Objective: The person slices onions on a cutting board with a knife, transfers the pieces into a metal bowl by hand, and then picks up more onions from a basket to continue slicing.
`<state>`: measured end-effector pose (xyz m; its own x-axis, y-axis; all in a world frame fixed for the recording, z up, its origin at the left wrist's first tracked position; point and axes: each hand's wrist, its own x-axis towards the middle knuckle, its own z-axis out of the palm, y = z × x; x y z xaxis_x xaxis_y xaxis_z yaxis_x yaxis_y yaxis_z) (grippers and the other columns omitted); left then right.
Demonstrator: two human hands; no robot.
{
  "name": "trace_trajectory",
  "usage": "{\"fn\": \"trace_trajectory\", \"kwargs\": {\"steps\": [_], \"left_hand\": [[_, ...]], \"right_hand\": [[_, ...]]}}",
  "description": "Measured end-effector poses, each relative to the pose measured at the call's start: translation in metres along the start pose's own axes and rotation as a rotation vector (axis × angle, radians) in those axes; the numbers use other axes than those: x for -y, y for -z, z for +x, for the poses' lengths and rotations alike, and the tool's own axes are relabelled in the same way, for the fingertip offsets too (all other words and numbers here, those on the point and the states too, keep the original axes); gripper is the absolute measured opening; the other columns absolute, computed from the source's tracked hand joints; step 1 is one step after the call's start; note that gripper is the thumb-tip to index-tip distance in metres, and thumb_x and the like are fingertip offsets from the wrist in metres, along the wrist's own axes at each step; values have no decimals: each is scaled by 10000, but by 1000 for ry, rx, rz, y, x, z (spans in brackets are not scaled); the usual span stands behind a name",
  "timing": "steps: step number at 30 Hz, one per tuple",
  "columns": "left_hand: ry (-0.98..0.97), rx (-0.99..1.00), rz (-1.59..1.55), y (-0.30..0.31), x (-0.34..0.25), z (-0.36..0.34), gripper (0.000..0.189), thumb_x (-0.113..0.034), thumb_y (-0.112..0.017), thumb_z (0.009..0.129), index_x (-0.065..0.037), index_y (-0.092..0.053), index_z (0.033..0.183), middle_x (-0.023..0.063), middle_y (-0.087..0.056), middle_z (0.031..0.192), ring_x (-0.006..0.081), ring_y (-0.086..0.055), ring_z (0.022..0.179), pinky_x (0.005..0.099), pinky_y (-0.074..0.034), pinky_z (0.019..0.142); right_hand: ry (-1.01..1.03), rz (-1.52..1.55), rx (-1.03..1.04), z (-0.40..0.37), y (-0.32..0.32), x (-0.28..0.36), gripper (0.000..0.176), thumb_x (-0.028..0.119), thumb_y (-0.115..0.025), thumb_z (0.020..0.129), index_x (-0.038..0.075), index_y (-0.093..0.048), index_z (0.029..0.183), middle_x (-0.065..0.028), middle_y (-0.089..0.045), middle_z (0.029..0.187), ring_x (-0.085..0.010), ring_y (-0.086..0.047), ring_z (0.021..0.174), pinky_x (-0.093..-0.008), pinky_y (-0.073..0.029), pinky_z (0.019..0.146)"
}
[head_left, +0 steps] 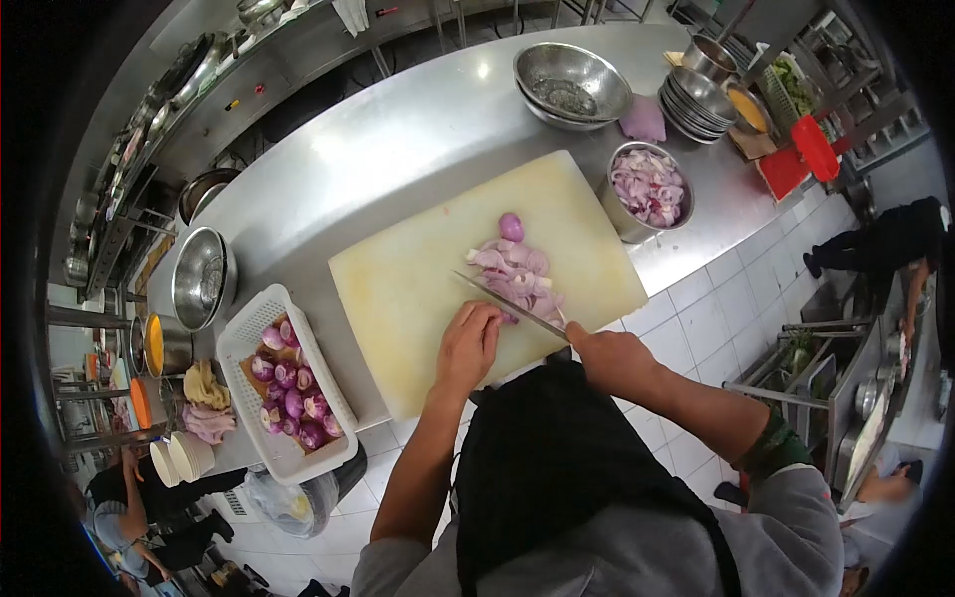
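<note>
My right hand [612, 360] grips the handle of a kitchen knife [512, 304], its long blade slanting up and left across the cutting board [418, 269]. Beside the blade, my left hand [468, 343] has its fingers curled, with a bit of purple onion [509, 318] showing at the fingertips; most of that piece is hidden. Sliced red onion [515, 267] lies in a loose heap just beyond the knife. One peeled purple onion [510, 227] rests on the board past the heap.
Left of the board, a white plastic basket [231, 348] holds several onions. A steel pot [622, 214] of cut onion stands at the right, near stacked steel bowls [572, 85]. More bowls [202, 279] sit at the far left. Other people [890, 239] are at both sides.
</note>
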<state>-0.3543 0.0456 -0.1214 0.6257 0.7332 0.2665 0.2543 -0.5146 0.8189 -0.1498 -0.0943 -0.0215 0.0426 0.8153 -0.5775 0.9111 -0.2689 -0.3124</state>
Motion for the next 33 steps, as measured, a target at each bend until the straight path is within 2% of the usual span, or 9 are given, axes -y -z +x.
{"fn": "trace_trajectory", "kwargs": {"steps": [3,6,9,12,15,21,24,29,33], "left_hand": [[-23,-26,31,1,-3,1,75,3,-683,921,-8,-656,990,155,-656,986,362,-656,882,424,-542,787],[-46,-23,30,0,1,2,74,9,-682,918,-3,-653,985,161,-655,978,366,-656,874,424,-542,779],[-49,-36,27,1,-2,3,76,14,-681,914,-1,-648,981,164,-654,966,366,-657,870,424,-542,775],[-9,-24,35,1,1,0,79,17,-680,910,1,-646,980,163,-660,970,363,-661,878,422,-544,780],[-24,-41,34,1,-1,0,82,24,-677,907,3,-648,981,168,-660,972,366,-662,881,421,-545,784],[-39,-34,45,1,2,-1,91,32,-675,903,5,-652,986,166,-661,977,360,-666,888,413,-548,785],[-38,-41,58,1,0,-2,83,26,-675,907,4,-654,984,161,-667,986,355,-672,897,408,-554,791],[-29,-41,27,0,3,-3,67,16,-683,909,6,-662,972,163,-668,984,361,-673,885,409,-557,782],[-11,-43,21,1,0,-2,66,14,-688,908,5,-667,970,163,-674,975,363,-676,880,411,-559,780]], "right_hand": [[-16,37,69,-27,16,8,259,62,-481,969,41,-444,1225,-257,-715,873,-462,-723,831,-563,-567,697],[2,40,9,-17,-17,-7,266,62,-483,967,43,-448,1230,-244,-716,852,-460,-723,816,-562,-565,689],[61,27,-95,-2,-21,-6,287,56,-487,961,49,-437,1244,-232,-720,850,-454,-725,815,-565,-563,691],[30,13,15,-11,7,4,284,55,-484,962,48,-437,1242,-235,-720,858,-457,-723,826,-568,-561,701],[1,46,49,-22,3,3,271,55,-484,962,45,-450,1231,-241,-721,867,-458,-722,824,-571,-560,706],[65,43,-67,0,-10,-2,272,58,-491,958,39,-433,1224,-250,-722,871,-454,-727,816,-569,-568,717],[8,39,84,-22,16,10,303,59,-491,958,29,-445,1256,-249,-722,879,-455,-725,821,-568,-568,707],[47,45,-29,0,-24,-4,302,57,-502,954,25,-456,1250,-249,-721,872,-452,-726,822,-564,-568,697],[68,63,-38,-6,-4,0,255,57,-507,954,24,-448,1200,-247,-717,857,-452,-725,817,-562,-567,707]]}}
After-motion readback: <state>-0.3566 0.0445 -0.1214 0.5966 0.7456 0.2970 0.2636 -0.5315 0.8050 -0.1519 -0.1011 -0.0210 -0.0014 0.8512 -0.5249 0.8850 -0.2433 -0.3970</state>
